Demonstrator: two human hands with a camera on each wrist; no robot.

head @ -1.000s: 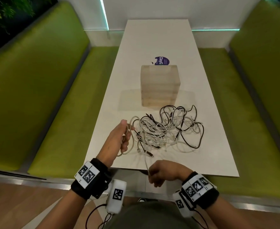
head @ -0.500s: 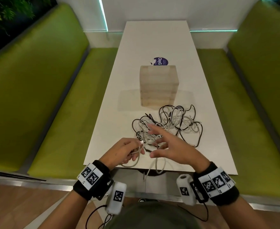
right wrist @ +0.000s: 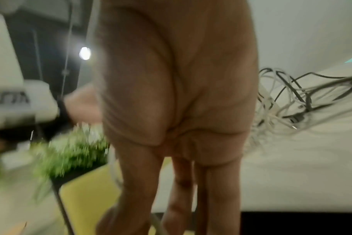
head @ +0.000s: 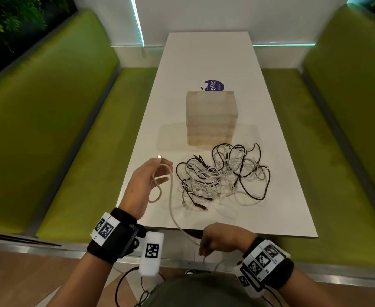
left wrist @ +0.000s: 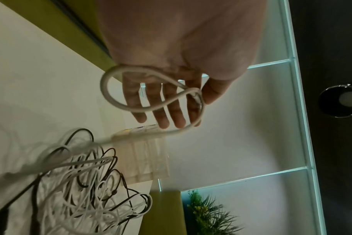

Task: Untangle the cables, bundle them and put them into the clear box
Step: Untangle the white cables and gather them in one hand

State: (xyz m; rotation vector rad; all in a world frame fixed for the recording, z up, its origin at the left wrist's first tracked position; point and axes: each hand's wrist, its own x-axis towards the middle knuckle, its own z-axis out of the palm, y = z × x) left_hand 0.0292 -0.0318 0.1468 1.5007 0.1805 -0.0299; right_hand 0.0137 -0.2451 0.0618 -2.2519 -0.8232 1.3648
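Note:
A tangle of white and black cables [head: 223,173] lies on the white table [head: 204,54], just in front of the clear box [head: 211,118]. My left hand [head: 157,171] hovers left of the tangle and pinches a thick off-white cable [head: 171,196] between thumb and forefinger, the other fingers straight. In the left wrist view the hand [left wrist: 199,101] carries one loop of this cable [left wrist: 106,89], with the tangle [left wrist: 80,190] and box [left wrist: 149,159] beyond. My right hand [head: 204,249] grips the same cable below the table's near edge. The right wrist view is blurred; it shows the hand [right wrist: 171,182] and the tangle [right wrist: 291,103].
A purple round sticker [head: 214,85] lies behind the box. Green benches [head: 60,129] run along both sides of the table. A white wall with lit strips closes the far end. A plant [left wrist: 209,213] stands at the side.
My right hand, open over the tangle half a second ago, has drawn back past the table edge with the cable. The left hand moved forward and now carries a loop.

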